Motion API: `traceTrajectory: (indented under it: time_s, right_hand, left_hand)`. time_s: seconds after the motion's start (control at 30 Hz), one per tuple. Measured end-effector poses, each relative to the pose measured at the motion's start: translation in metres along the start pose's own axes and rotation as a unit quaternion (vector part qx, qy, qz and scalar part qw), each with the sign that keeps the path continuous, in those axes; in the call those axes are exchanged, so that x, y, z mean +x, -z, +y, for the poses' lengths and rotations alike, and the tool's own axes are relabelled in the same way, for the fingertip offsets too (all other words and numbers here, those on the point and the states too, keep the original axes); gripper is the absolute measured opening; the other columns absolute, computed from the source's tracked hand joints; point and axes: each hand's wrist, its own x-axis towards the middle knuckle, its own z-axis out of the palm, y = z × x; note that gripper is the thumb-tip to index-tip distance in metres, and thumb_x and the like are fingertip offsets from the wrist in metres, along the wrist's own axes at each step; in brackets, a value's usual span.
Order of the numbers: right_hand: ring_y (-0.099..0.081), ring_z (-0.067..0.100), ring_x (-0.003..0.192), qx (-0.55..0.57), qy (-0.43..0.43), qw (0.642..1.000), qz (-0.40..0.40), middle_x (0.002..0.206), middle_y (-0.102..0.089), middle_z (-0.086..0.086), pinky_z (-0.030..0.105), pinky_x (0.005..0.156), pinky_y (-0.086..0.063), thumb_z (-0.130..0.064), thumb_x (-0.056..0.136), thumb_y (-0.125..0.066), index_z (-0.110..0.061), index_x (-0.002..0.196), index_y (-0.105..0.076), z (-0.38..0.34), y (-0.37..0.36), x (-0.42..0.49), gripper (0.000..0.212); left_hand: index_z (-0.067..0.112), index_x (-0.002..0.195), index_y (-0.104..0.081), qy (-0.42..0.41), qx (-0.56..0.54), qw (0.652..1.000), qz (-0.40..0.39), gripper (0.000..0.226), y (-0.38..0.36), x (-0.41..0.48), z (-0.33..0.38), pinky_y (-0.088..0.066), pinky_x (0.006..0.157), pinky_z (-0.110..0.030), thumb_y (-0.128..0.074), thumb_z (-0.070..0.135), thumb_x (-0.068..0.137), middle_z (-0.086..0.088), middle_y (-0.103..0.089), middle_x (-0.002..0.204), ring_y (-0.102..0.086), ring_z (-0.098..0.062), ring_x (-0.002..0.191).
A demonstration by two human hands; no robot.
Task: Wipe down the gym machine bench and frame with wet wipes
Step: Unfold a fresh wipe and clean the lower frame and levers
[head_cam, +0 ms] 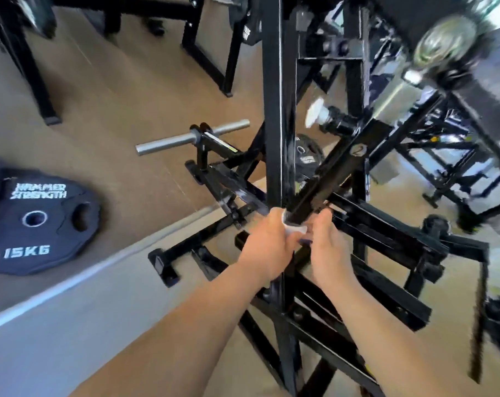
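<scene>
black frame (280, 110) fills centre; 15kg plate (37, 222) flat on floor (114, 96), left. both forearms stretched forward, hands side by side at low end of slanted bar (331, 176). left hand (267, 249) grips wipe (294, 229) wrapped round it, right hand (327, 247) pinches wipe's other edge.

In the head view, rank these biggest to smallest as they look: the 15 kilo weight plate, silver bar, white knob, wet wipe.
1. weight plate
2. silver bar
3. white knob and wet wipe: unsure; the left hand hides most of the wipe.
</scene>
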Motion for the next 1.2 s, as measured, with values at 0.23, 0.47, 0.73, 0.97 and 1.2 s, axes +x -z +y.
traceTrajectory:
  time_s: [0.23,0.47,0.73,0.97,1.2]
  right_hand:
    - [-0.069,0.011,0.109,0.025,-0.017,1.0,-0.002,0.128,-0.069,-0.003,0.035,0.095,-0.053,-0.084,0.092,-0.017,-0.032,0.142,-0.055,-0.044,0.044,-0.03,0.083]
    - [-0.066,0.01,0.115,-0.004,-0.029,0.999,-0.036,0.135,-0.064,-0.006,0.022,0.088,-0.048,-0.064,0.104,-0.015,-0.028,0.146,-0.053,-0.109,0.076,-0.047,0.067]
    - [-0.056,0.017,0.134,-0.027,-0.058,0.996,-0.064,0.144,-0.058,-0.009,0.046,0.117,-0.041,-0.074,0.099,-0.016,-0.027,0.149,-0.05,-0.163,0.099,-0.086,0.077]
    - [-0.072,0.014,0.082,-0.072,0.131,0.988,-0.026,0.086,-0.075,0.007,0.043,0.08,-0.059,-0.062,0.106,-0.027,-0.021,0.115,-0.07,-0.257,0.157,-0.113,0.06]
    - [-0.055,0.006,0.125,-0.113,0.12,0.985,0.049,0.137,-0.06,-0.003,0.014,0.091,-0.04,-0.041,0.107,-0.041,-0.019,0.149,-0.047,-0.272,0.213,-0.059,0.048]
  left_hand:
    - [0.018,0.141,-0.037,-0.045,-0.067,0.995,0.054,0.051,0.042,0.009,0.097,-0.047,0.078,-0.039,-0.056,0.041,0.101,-0.005,-0.061,0.112,-0.057,-0.023,0.101]
    - [0.017,0.121,-0.05,0.116,-0.058,0.991,0.041,0.032,0.048,0.001,0.13,-0.042,0.071,-0.03,-0.059,0.038,0.099,-0.004,-0.063,0.11,-0.06,-0.019,0.093]
    - [0.024,0.131,-0.051,0.157,-0.067,0.979,0.108,0.026,0.094,-0.05,0.196,-0.042,0.063,-0.031,-0.043,0.018,0.106,0.005,-0.06,0.087,-0.058,-0.022,0.076]
    - [0.02,0.123,-0.055,0.095,-0.077,0.962,0.242,0.024,0.181,-0.037,0.278,-0.039,0.06,-0.03,-0.038,0.03,0.109,0.007,-0.064,0.08,-0.06,-0.009,0.069]
    - [0.007,0.162,-0.016,-0.145,0.383,0.912,-0.006,0.068,0.166,0.027,0.332,-0.004,0.129,-0.047,-0.034,0.039,0.105,-0.014,-0.008,0.171,0.002,-0.029,0.158]
